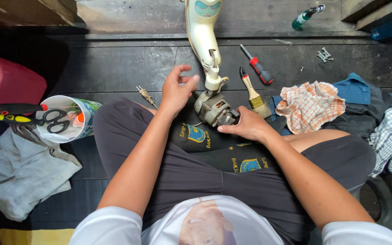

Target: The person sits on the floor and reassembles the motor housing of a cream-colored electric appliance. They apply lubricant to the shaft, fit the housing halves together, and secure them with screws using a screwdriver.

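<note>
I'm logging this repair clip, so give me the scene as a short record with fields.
Setting: person sitting cross-legged on dark wooden floor
Left hand: raised, fingers loosely curled, beside cream fan stand
Right hand: gripping electric motor
Nearby tools: paintbrush, red-handled screwdriver, loose screws
Left side: cup holding scissors
Right side: orange checked cloth

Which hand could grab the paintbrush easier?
Probably the right hand. It rests on the motor, and the paintbrush lies just beyond it on that side. The left hand hovers open across the motor, farther from the brush.
</note>
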